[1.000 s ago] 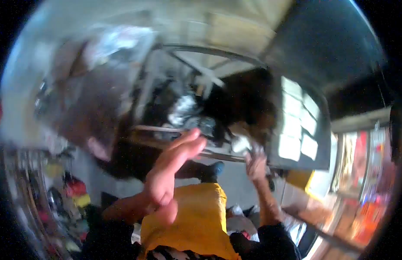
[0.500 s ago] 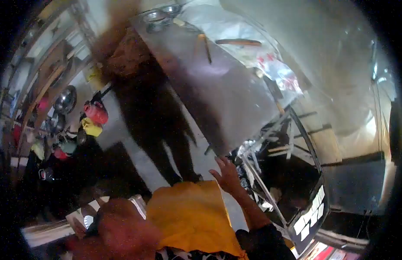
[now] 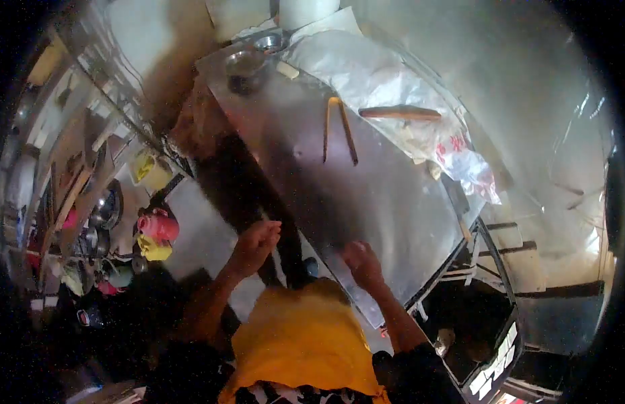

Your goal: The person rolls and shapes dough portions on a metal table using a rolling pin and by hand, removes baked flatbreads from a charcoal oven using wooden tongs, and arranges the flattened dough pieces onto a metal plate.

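Steel table: the big sheet-metal table [image 3: 366, 202] runs away from me, and its near corner is right under my right hand.
How it handles: I judge it heavy, stiff and slick on top; the flat face gives no purchase, so the edge or the corner is the place to grip, and a thin sheet edge may be sharp.
Right hand: my right hand [image 3: 361, 264] rests on the table's near corner, palm down, fingers curled over the edge. I cannot tell whether it grips or only presses.
Left hand: my left hand [image 3: 255, 244] is raised off the table's left edge, loosely fisted, holding nothing that I can make out.
Hands together or apart: apart, with the near corner between them.
Arms: both forearms reach forward from my body, the right one along the near edge, the left angled out over the floor.
On the table: two long sticks [image 3: 340, 129] lie near the middle. A rolling pin [image 3: 400, 114] lies on plastic sheeting [image 3: 406, 101] along the right edge, and small metal bowls [image 3: 245, 66] stand at the far corner.
Beside the table: another person [image 3: 218, 161] stands at its left edge.
Below me: a yellow cloth [image 3: 299, 343] hangs in front of my body.
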Demonstrator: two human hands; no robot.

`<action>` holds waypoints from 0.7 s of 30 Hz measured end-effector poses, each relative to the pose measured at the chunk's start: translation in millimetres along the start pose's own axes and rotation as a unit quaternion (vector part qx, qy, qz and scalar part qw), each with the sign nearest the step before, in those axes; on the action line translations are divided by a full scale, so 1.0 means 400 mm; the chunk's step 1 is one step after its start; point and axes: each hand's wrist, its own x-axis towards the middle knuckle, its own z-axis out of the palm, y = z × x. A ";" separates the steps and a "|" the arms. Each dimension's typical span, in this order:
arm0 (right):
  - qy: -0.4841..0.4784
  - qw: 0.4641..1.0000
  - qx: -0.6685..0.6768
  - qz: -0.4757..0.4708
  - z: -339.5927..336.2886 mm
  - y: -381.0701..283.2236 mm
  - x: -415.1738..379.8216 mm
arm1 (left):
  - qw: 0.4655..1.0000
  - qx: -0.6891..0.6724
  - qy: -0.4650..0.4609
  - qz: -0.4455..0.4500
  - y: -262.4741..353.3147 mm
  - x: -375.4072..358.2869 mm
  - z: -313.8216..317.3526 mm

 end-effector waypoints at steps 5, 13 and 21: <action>0.126 0.991 -0.039 0.035 -0.047 -0.007 0.330 | 0.994 0.082 -0.051 -0.048 -0.009 0.187 -0.148; 0.079 0.948 -0.092 0.294 -0.070 -0.083 0.751 | 0.984 0.111 -0.140 -0.019 -0.109 0.747 -0.306; 0.076 0.935 -0.123 0.324 0.036 0.017 0.815 | 0.847 0.475 -0.196 0.138 -0.017 1.334 -0.369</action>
